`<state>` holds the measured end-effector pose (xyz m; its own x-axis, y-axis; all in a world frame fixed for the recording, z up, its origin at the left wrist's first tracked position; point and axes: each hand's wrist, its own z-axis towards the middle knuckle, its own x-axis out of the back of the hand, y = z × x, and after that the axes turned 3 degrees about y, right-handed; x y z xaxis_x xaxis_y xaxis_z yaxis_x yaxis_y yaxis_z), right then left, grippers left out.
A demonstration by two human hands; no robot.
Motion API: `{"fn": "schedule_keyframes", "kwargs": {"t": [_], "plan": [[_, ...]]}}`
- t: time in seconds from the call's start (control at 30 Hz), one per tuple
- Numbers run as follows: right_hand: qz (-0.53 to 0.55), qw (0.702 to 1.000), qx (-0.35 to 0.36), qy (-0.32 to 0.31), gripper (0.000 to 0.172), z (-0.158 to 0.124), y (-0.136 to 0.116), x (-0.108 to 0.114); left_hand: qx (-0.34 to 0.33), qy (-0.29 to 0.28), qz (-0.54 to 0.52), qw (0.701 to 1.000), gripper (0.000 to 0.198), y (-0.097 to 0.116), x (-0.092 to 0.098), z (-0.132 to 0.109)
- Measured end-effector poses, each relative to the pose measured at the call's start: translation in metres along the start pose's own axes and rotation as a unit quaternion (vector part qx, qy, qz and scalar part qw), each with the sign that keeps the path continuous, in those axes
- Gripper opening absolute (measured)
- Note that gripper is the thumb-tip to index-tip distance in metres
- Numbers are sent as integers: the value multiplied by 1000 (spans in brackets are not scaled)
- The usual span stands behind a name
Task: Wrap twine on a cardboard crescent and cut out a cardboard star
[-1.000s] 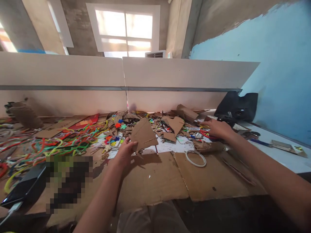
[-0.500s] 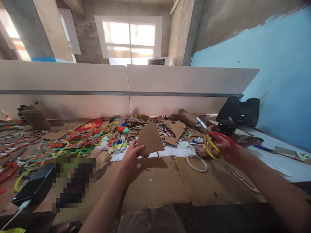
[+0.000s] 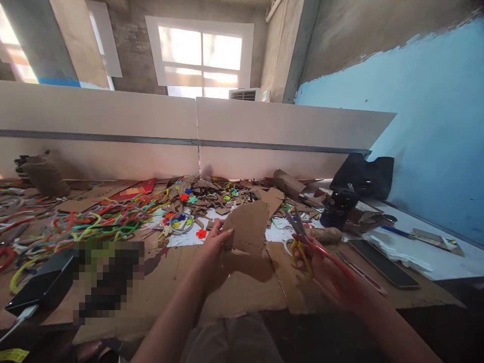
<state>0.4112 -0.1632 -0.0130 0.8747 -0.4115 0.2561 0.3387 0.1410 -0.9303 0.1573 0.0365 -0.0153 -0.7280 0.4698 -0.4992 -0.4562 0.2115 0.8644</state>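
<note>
A brown cardboard piece [image 3: 247, 227] with a rounded upper edge is pinched at its left side by my left hand [image 3: 215, 247]. It is held up over the cardboard sheet [image 3: 245, 290] that covers the front of the table. My right hand [image 3: 321, 267] grips scissors [image 3: 301, 247] with red and yellow handles. Their blades point up and to the left, apart from the cardboard piece. Partly behind the scissors lies a pale ring [image 3: 289, 247]. Close to my right hand are a brown roll [image 3: 325, 235] and a pink-handled tool [image 3: 365, 275].
Colourful pipe cleaners [image 3: 94, 217] spread over the left side. Cardboard scraps [image 3: 204, 194] and small felt-like flowers [image 3: 184, 197] pile up at the back. A black power bank [image 3: 41, 280] with a cable lies front left, a phone [image 3: 383, 263] at the right. A white partition [image 3: 124, 161] stands behind.
My right hand has brought the scissors left and lower, nearer the cardboard piece. The cardboard piece has turned and shifted slightly right in my left hand. The phone now shows at the right.
</note>
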Motion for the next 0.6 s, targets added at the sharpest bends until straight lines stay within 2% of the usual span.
{"fn": "schedule_keyframes", "kwargs": {"t": [0.17,0.27,0.33,0.47,0.6], "plan": [[46,996,-81,0,57,18,-9,-4,9,28,6,1000,51,0,10,3],[11,994,-109,15,66,28,-11,-7,12,33,10,999,52,3,11,2],[-36,995,-95,18,67,33,-12,-6,18,45,6,999,53,7,11,2],[-195,981,-19,9,54,34,-8,5,-7,74,29,997,42,24,13,-6],[-333,943,-10,-5,53,25,0,34,6,38,113,993,42,46,21,-19]]}}
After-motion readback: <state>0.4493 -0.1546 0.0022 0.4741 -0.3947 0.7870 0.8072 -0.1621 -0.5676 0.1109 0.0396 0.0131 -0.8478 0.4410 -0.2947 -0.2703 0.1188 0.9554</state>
